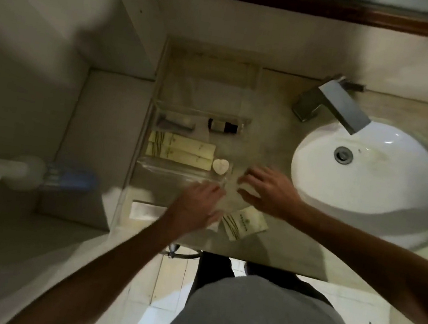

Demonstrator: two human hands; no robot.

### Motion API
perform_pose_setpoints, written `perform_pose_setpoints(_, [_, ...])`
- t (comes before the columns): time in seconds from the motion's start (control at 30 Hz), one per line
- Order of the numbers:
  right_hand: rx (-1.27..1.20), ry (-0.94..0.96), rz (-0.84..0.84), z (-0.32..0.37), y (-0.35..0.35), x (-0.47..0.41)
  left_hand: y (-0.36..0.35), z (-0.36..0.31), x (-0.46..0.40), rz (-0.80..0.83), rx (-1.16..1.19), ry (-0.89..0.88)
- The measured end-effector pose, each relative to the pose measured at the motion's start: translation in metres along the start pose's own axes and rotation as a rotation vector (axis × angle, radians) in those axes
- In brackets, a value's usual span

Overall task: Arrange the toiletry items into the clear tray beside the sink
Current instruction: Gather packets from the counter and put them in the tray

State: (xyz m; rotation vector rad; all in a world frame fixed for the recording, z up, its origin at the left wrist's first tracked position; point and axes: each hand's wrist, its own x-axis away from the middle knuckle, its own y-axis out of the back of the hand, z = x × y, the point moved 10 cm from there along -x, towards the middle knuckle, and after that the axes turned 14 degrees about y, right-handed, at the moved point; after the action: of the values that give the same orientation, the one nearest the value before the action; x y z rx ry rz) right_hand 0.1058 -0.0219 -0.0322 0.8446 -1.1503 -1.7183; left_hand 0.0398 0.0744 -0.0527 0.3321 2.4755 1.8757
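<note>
A head camera looks straight down on a grey stone bathroom counter (263, 141), with a white oval sink basin (389, 171) at three o'clock and a clear shallow plastic tray (151, 165) at nine o'clock, just left of centre. Inside the tray lie two long cream cardboard boxes with green line print (180, 150), side by side, a small dark brown bottle (222, 125) at the tray's twelve o'clock edge, a grey tube-like item (177, 123) to its left, and a small white heart-shaped soap (220, 166) near the tray's right wall. Outside the tray, at six o'clock from it, a cream printed packet (245, 223) lies flat on the counter. The left hand (195, 206) hovers with fingers loosely spread just beside this packet, over something pale that is too blurred to name; whether it grips anything cannot be told. The right hand (269, 192), fingers spread and empty as far as shows, hovers between tray and basin. To do this step well, probably lift the packet clear of the tray's low near wall rather than slide it, then set it beside the boxes. Open room remains in the tray's right half; the counter's front edge lies close at six o'clock, so items should not be nudged toward it.
</note>
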Motion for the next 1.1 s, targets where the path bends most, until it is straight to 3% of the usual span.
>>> perform_pose_setpoints(0.1, [0.0, -0.038, 0.229, 0.003, -0.038, 0.059, -0.049, -0.052, 0.004, 0.14, -0.02, -0.019])
perform_pose_setpoints(0.2, [0.0, -0.137, 0.388, 0.0, -0.064, 0.086, -0.073, -0.067, -0.002, 0.241, -0.037, 0.133])
perform_pose_setpoints(0.37, [-0.026, -0.139, 0.261, 0.011, -0.06, 0.077, -0.082, -0.074, -0.007, 0.347, -0.012, 0.263])
perform_pose_setpoints(0.6, [-0.132, -0.263, -0.116, 0.01, -0.006, 0.04, 0.012, -0.017, -0.033, 0.105, -0.045, 0.119])
perform_pose_setpoints(0.8, [-0.043, -0.25, -0.016, 0.007, 0.007, -0.02, 0.061, 0.118, -0.065, 0.144, -0.132, 0.276])
perform_pose_setpoints(0.93, [-0.05, -0.252, 0.005, -0.002, 0.008, -0.041, 0.047, 0.156, -0.067, 0.161, -0.123, 0.302])
perform_pose_setpoints(1.1, [-0.027, -0.262, -0.034, -0.003, 0.015, -0.048, 0.043, 0.17, -0.05, 0.018, -0.121, 0.336])
